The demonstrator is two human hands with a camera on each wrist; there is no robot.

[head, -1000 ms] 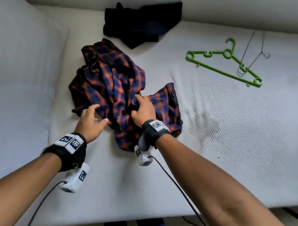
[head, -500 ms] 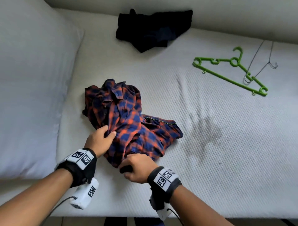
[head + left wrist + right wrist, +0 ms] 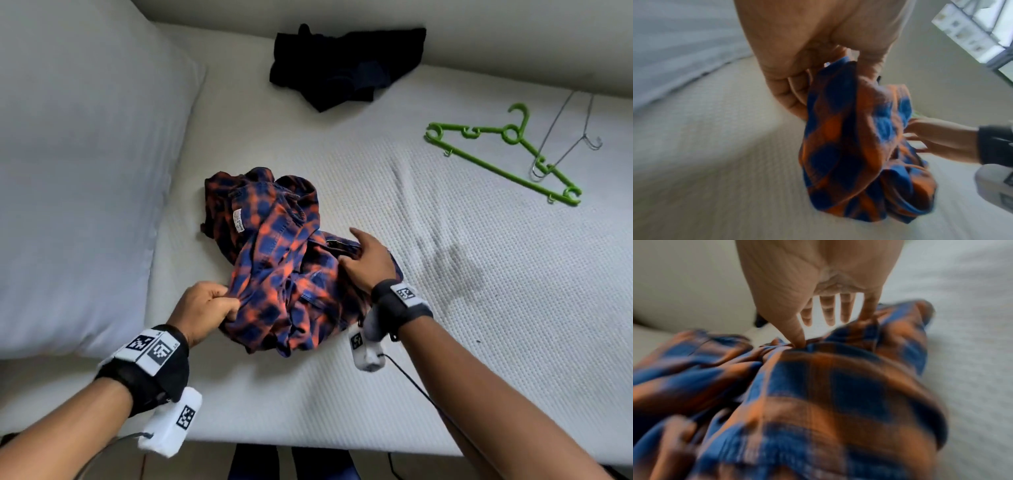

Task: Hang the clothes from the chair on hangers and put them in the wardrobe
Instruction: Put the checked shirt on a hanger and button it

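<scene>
An orange-and-blue plaid shirt [image 3: 274, 263] lies crumpled in the middle of the white mattress [image 3: 479, 325], its collar label facing up. My left hand [image 3: 224, 301] grips a bunch of the fabric at the shirt's near left edge. The left wrist view shows my left hand [image 3: 818, 84] with fingers curled round the plaid shirt [image 3: 855, 154]. My right hand [image 3: 356, 253] lies on the shirt's right side with fingers straight and spread. In the right wrist view the right hand [image 3: 828, 318] touches the plaid shirt [image 3: 818, 394] only with thumb and little finger.
A green plastic hanger [image 3: 503, 161] and a thin wire hanger [image 3: 561, 144] lie at the far right of the bed. A black garment [image 3: 342, 68] sits at the far edge by the wall. A large pillow [image 3: 78, 171] fills the left side. A dark stain [image 3: 455, 270] marks the mattress.
My right hand has let go of the shirt's near edge and moved up to its right side, fingers spread. The left hand now grips the fabric. The shirt has been turned, label up.
</scene>
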